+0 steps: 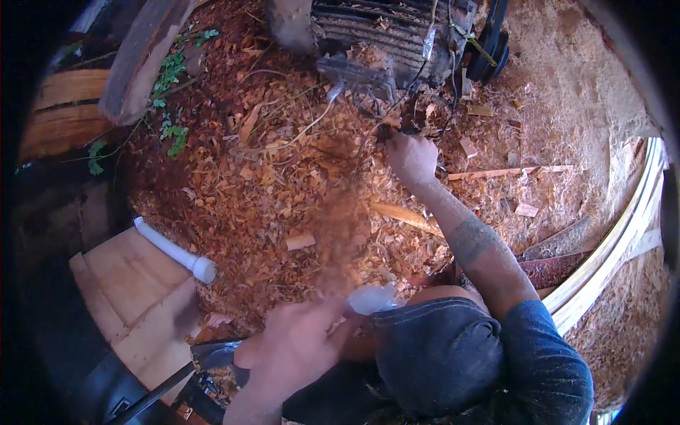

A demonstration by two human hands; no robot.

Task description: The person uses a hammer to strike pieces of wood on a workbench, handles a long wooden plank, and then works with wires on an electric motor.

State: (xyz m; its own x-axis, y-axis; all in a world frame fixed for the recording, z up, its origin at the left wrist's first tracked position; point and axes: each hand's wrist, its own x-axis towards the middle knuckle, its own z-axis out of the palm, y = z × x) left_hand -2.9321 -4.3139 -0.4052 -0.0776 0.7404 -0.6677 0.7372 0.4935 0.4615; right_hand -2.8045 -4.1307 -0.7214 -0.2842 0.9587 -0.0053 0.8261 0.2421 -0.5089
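My right hand [413,157] reaches forward to the shavings just below a finned electric motor [386,39]. Its fingers are curled round a small dark brown clump, too hidden to name. Loose dark wires [448,106] hang from the motor beside that hand. Low in the view, my left hand [301,340] is smeared a little by motion. Its fingers close on a crumpled, translucent whitish piece of plastic [373,299], held beside my bent knee in dark cloth [439,354].
Reddish wood shavings [262,205] cover the ground, with offcuts [407,217] among them. A white plastic pipe [173,249] lies on wooden boards [134,283] at left. Thick timber [142,60] and green leaves [170,78] are far left. Pale curved strips [609,262] run along the right.
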